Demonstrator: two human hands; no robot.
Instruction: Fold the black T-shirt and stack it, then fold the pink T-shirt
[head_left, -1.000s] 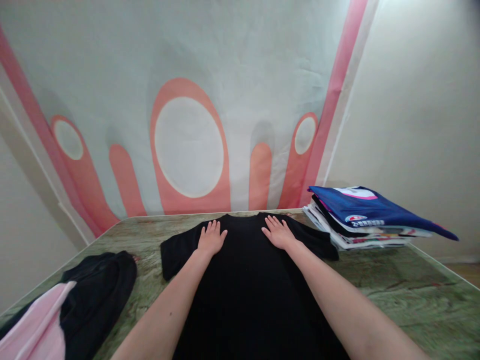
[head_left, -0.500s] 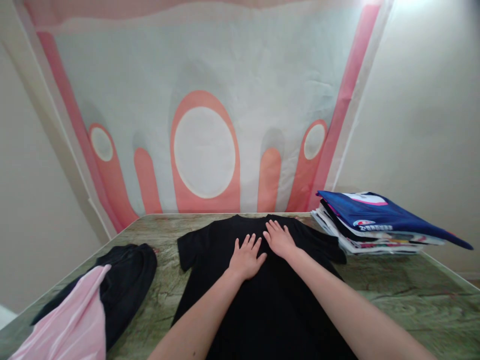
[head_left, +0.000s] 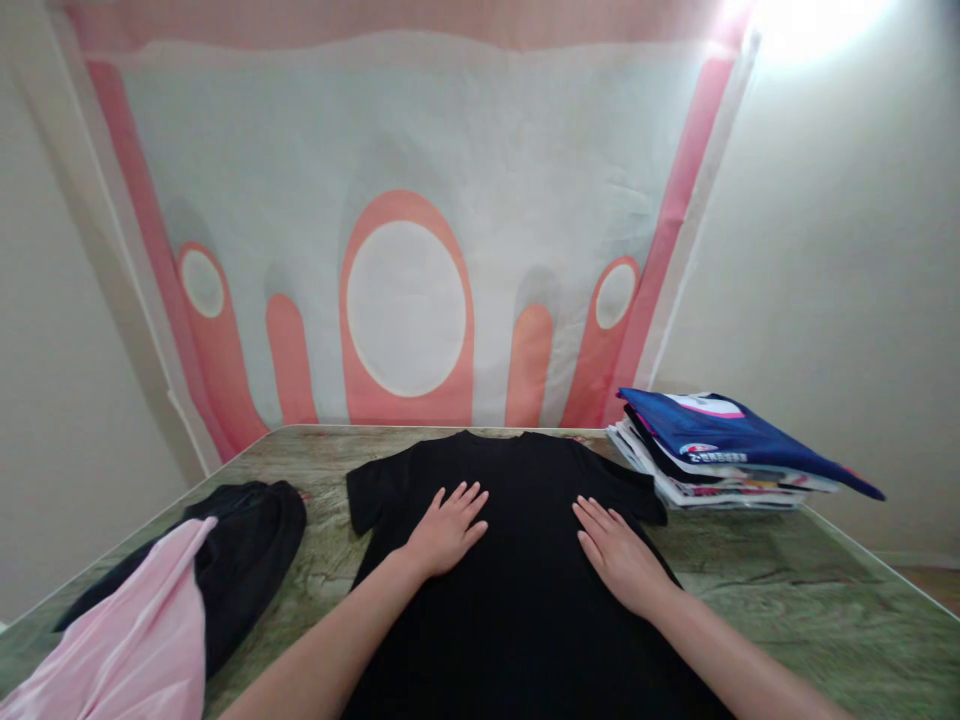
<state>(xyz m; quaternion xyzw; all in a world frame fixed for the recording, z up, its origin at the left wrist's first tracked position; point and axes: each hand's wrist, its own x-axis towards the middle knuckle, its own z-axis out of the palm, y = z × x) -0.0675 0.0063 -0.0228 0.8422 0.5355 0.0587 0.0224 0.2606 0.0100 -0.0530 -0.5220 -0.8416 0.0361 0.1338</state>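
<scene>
"What are your hands doing?"

"I judge that I'm smoothing the black T-shirt. My left hand and right hand lie palm down on it, fingers extended, gripping nothing."

"Where is the shirt?"

"Spread on the surface in front of me, under both hands. The collar is beyond my fingertips, with bare black cloth between my hands. The sleeves reach out to either side, farther off than my palms."

"And what does the next move call for?"

"If I slide my palms, I'd say light, even pressure, so the cloth doesn't bunch or drag."

"Anything close by?"

"The right sleeve ends just beside a stack of folded clothes, with a blue garment on top. To my left, apart from the shirt, lie some dark cloth and a pink cloth."
</scene>
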